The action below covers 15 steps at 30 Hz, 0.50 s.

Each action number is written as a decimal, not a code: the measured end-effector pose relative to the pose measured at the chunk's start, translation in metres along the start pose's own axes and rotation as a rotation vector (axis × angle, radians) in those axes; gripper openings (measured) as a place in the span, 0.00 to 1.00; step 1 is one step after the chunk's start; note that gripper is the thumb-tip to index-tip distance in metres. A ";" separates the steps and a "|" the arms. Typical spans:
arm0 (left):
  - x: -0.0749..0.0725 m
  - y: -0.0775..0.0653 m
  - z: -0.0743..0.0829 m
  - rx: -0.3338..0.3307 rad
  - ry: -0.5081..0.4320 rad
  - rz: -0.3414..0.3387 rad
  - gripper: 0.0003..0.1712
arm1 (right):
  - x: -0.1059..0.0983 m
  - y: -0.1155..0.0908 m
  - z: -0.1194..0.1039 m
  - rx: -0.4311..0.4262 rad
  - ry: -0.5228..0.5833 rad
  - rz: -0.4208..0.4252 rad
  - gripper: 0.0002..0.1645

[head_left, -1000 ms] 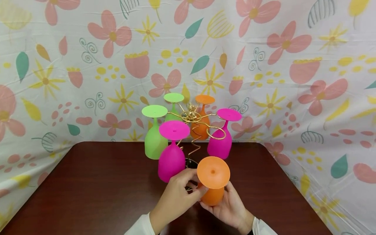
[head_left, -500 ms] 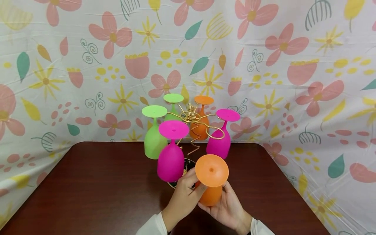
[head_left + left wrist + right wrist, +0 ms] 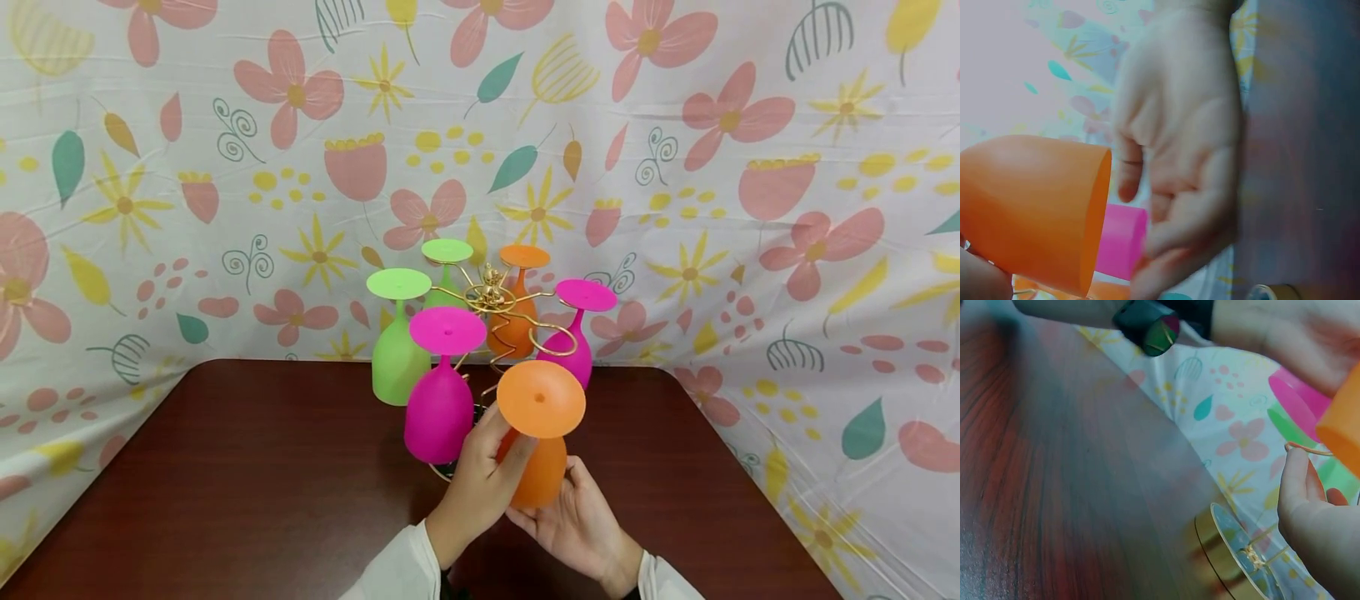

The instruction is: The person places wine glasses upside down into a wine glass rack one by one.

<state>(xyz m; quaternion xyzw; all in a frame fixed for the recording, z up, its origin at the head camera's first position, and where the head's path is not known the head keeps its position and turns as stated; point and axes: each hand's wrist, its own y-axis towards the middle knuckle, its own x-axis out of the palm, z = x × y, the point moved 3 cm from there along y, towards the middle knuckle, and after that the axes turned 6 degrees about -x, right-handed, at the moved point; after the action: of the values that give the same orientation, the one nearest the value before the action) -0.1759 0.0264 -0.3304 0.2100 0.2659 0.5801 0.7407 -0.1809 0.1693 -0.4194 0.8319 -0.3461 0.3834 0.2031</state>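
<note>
My left hand [image 3: 480, 483] grips an upside-down orange plastic goblet [image 3: 543, 471], thumb in front and fingers behind, just below its foot. My right hand [image 3: 581, 529] sits low beside the bowl, palm turned up and fingers loosely extended. In the left wrist view the goblet's rim [image 3: 1096, 222] is apart from the right hand [image 3: 1179, 137]. Beyond is a gold wire rack [image 3: 491, 292] with several goblets hanging by their feet. A bare wire loop [image 3: 553, 350] points toward me, above and behind the held goblet. A magenta goblet [image 3: 438, 417] hangs left of my left hand.
Two green goblets [image 3: 400, 367] hang at the rack's left, another orange goblet [image 3: 517, 329] at its back and a magenta goblet [image 3: 585, 296] at its right. The round gold-sided base [image 3: 1229, 556] stands on the dark wooden table [image 3: 225, 500]. A flowered cloth [image 3: 300, 208] surrounds the table.
My left hand has raised the orange goblet and moved it toward the rack, so it now overlaps the right magenta goblet. My right hand has stayed low, nearly in place.
</note>
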 end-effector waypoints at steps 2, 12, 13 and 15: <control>-0.003 0.005 0.011 0.016 -0.025 0.021 0.22 | -0.001 0.000 0.000 0.018 -0.014 0.025 0.32; -0.013 0.027 0.026 0.032 -0.112 0.139 0.18 | -0.011 -0.002 -0.002 0.026 -0.100 0.137 0.40; -0.012 0.030 0.021 0.030 -0.114 0.150 0.17 | -0.012 -0.002 -0.002 0.025 -0.106 0.140 0.41; -0.012 0.034 0.013 0.018 -0.121 0.169 0.14 | -0.014 -0.001 -0.003 0.023 -0.126 0.144 0.42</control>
<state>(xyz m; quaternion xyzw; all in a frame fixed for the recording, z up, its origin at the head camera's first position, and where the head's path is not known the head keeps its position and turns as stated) -0.1950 0.0232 -0.2970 0.2730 0.2071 0.6244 0.7019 -0.1878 0.1775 -0.4283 0.8297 -0.4126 0.3476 0.1434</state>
